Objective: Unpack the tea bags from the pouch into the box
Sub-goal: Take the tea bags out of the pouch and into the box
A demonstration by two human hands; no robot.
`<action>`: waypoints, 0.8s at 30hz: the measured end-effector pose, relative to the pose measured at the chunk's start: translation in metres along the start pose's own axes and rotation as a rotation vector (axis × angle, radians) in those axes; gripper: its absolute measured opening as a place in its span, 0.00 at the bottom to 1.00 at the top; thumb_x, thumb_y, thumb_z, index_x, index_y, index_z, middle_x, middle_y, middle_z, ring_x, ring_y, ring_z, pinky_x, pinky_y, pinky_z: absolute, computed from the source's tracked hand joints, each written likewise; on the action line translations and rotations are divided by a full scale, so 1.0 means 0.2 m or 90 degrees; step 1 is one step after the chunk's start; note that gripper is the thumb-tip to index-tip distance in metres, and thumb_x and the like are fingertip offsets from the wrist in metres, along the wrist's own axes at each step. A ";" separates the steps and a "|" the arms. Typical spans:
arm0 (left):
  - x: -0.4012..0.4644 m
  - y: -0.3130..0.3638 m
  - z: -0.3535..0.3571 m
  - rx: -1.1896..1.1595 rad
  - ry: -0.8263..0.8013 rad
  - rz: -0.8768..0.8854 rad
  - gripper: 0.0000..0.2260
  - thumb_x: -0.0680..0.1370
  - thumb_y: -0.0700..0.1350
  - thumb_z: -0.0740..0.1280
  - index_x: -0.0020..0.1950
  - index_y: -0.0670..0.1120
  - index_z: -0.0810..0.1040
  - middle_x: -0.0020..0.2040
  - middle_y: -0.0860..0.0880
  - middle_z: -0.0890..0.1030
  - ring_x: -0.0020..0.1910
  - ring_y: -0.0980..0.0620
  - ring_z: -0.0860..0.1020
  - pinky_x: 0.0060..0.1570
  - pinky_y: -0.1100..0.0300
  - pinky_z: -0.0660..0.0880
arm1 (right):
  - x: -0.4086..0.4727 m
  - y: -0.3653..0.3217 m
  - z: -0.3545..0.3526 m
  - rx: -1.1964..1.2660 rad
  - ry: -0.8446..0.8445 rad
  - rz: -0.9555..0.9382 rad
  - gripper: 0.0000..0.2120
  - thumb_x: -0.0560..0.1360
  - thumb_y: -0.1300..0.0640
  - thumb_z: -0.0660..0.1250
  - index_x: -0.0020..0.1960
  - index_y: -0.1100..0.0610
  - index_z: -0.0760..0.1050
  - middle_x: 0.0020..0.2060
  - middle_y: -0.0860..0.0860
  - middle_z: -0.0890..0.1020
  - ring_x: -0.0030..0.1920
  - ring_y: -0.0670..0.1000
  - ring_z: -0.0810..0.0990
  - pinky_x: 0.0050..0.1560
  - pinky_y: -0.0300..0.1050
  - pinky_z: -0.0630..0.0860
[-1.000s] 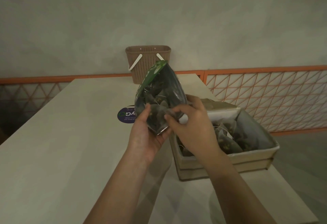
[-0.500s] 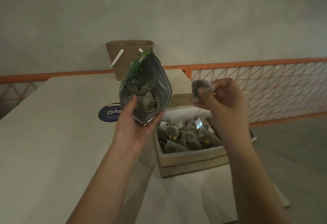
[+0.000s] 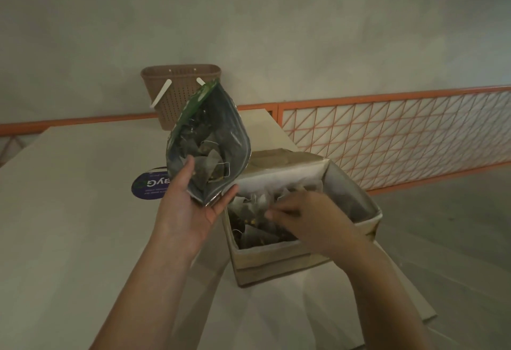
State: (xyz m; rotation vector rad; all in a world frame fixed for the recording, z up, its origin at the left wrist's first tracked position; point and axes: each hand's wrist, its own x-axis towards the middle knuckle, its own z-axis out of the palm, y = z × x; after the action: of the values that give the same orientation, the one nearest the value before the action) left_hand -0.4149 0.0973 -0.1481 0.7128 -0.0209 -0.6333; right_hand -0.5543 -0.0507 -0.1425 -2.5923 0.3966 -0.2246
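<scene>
Left hand (image 3: 190, 211) cradles the open pouch (image 3: 207, 142) upright, right hand (image 3: 307, 216) dips curled into the box (image 3: 276, 264), its grip unclear, among pyramid tea bags (image 3: 249, 205).

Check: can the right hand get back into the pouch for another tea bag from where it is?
Probably yes. The right hand is low in the box; the left hand holds the pouch just beside it, mouth open toward the person, nothing between.
</scene>
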 end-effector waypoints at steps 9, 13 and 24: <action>-0.03 -0.01 0.00 0.013 -0.035 0.025 0.20 0.80 0.53 0.63 0.69 0.46 0.75 0.63 0.43 0.82 0.59 0.45 0.83 0.59 0.47 0.80 | 0.09 -0.28 0.03 0.162 0.351 -0.089 0.09 0.74 0.49 0.70 0.54 0.44 0.80 0.66 0.46 0.68 0.65 0.47 0.69 0.62 0.40 0.71; -0.05 -0.02 -0.01 0.018 -0.031 0.034 0.17 0.83 0.51 0.61 0.68 0.47 0.76 0.62 0.44 0.83 0.59 0.48 0.82 0.57 0.51 0.80 | 0.21 -0.41 0.10 0.027 0.223 -0.016 0.18 0.75 0.43 0.68 0.64 0.39 0.75 0.72 0.50 0.61 0.71 0.55 0.63 0.66 0.53 0.71; -0.08 -0.02 -0.04 0.001 -0.039 0.005 0.18 0.83 0.53 0.59 0.69 0.47 0.75 0.64 0.43 0.82 0.65 0.45 0.80 0.62 0.48 0.76 | 0.30 -0.48 0.24 -0.092 0.356 0.022 0.09 0.74 0.45 0.69 0.51 0.47 0.81 0.56 0.52 0.73 0.56 0.54 0.72 0.52 0.53 0.76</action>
State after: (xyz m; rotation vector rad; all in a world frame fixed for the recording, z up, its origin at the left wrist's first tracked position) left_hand -0.4276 0.1083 -0.1530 0.6945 -0.0816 -0.6472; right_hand -0.4644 0.0317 -0.1299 -2.6259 0.6701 -0.9487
